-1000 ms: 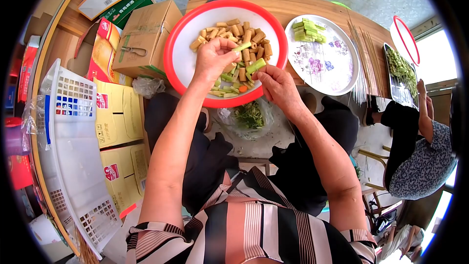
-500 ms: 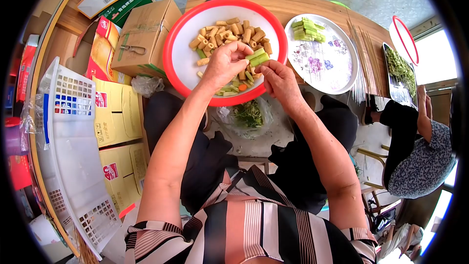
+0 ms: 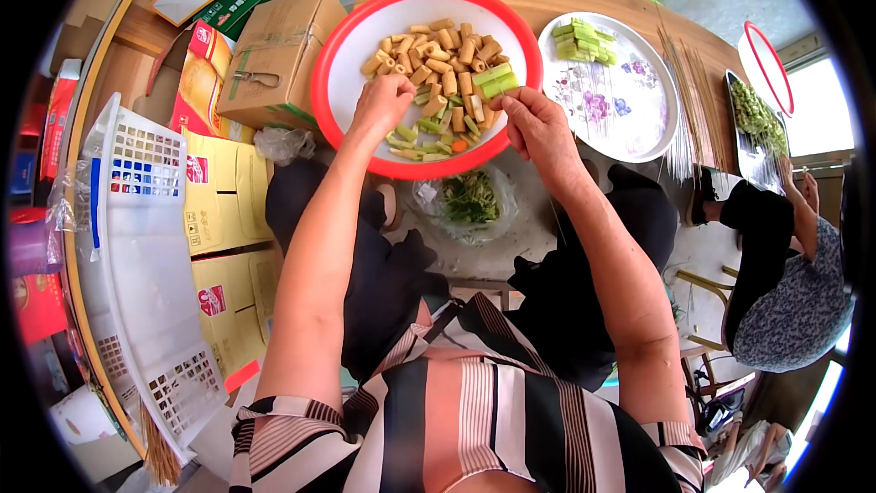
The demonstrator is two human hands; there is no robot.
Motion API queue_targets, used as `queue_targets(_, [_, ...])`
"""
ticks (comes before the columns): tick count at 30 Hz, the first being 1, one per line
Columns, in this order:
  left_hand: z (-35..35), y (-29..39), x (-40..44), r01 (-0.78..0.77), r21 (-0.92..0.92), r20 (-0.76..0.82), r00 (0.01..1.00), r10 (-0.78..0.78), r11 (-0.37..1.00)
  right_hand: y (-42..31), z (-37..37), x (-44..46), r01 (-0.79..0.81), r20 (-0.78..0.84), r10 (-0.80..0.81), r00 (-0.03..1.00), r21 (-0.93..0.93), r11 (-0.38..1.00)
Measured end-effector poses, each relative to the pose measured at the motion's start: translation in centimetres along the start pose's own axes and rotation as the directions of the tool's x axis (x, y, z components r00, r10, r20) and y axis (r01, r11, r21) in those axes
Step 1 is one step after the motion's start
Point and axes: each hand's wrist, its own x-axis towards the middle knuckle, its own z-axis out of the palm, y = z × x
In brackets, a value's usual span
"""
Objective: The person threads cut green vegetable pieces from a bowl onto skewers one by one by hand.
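Note:
A large white basin with a red rim (image 3: 321, 82) holds many short brown tube-shaped pieces (image 3: 438, 50) and some cut green stalk pieces (image 3: 429, 141). Over its right side, my right hand (image 3: 540, 128) pinches the end of a thin skewer bearing light green celery pieces (image 3: 495, 80); most of the skewer is hard to see. My left hand (image 3: 383, 102) is over the basin's left part, beside the brown pieces. Its fingers are bent together, and whatever they hold is hidden. An orange carrot piece (image 3: 459, 145) lies low in the basin.
A flowered round plate (image 3: 598, 114) with skewered celery pieces (image 3: 584, 41) stands to the right, beside a row of thin skewers (image 3: 698, 100). Farther right are a tray of greens (image 3: 756, 119) and another person (image 3: 789, 292). Cardboard boxes (image 3: 274, 55) stand left; bagged greens (image 3: 470, 201) sit below.
My left hand has left the celery pieces and moved left toward the brown pieces. My right hand keeps hold of the skewer, slightly farther right. The view has shifted a little.

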Motion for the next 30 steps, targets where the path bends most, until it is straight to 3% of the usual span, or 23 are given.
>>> queue_targets(2, [0.2, -1.1, -0.1, 0.064, 0.275, 0.061, 0.995, -0.084, 0.959, -0.2, -0.1, -0.2, -0.003, -0.001, 0.003, 1.000, 0.005, 1.000])
queue_targets(5, [0.4, -1.8, -1.1, 0.078, 0.418, 0.198, 0.965, -0.175, 0.905, -0.5, -0.2, -0.4, -0.004, 0.005, 0.004, 1.000, 0.019, 1.000])
queue_targets(8, [1.1, -2.2, -1.9, 0.067, 0.530, 0.217, 0.953, -0.212, 0.845, -0.5, -0.3, -0.6, -0.002, 0.010, 0.002, 1.000, 0.035, 0.999])
queue_targets(12, [1.5, -2.1, -1.9, -0.014, 0.552, 0.234, 0.962, -0.138, 0.834, -0.4, -0.6, -0.7, 0.005, 0.024, -0.006, 1.000, 0.047, 0.999])
queue_targets(14, [1.6, -1.9, -1.7, 0.012, 0.447, 0.275, 0.950, -0.150, 0.895, -0.5, -0.7, -0.8, 0.004, 0.025, -0.005, 1.000, 0.049, 0.999])
queue_targets(18, [2.3, -3.0, -1.1, -0.022, 0.404, 0.299, 0.948, -0.110, 0.914, -0.9, -0.6, -1.0, -0.005, 0.019, 0.004, 1.000, 0.014, 1.000])
queue_targets(20, [2.5, -2.8, -0.8, 0.074, 0.233, 0.253, 0.958, -0.134, 0.970, -0.7, -0.6, -0.9, -0.005, 0.026, 0.004, 1.000, 0.008, 1.000])
queue_targets(21, [2.5, -2.6, -0.5, 0.072, 0.233, 0.252, 0.959, -0.131, 0.970, -0.6, -0.6, -0.8, -0.007, 0.030, 0.007, 1.000, 0.003, 1.000])
queue_targets(23, [2.5, -1.6, 0.1, 0.262, -0.216, 0.178, 0.958, -0.225, 0.941, -0.6, -0.4, -0.8, -0.012, 0.041, 0.012, 0.999, 0.001, 1.000])
queue_targets(24, [2.4, -1.2, 0.3, 0.259, -0.218, 0.181, 0.958, -0.221, 0.941, -0.5, -0.3, -0.7, -0.020, 0.054, 0.020, 0.998, 0.000, 1.000])
queue_targets(26, [0.0, 2.6, -0.4, 0.359, -0.719, 0.275, 0.933, -0.230, 0.596, 0.2, -0.1, -0.5, -0.031, 0.074, 0.034, 0.997, -0.035, 0.999])
queue_targets(28, [-1.1, 4.0, -0.7, 0.374, -0.757, 0.292, 0.927, -0.236, 0.535, 0.3, 0.1, -0.6, -0.028, 0.109, 0.038, 0.993, -0.090, 0.996])
queue_targets(30, [-1.3, 4.2, -0.6, 0.299, -0.877, 0.270, 0.954, -0.129, 0.376, 0.3, 0.4, -0.6, -0.017, 0.128, 0.032, 0.991, -0.113, 0.993])
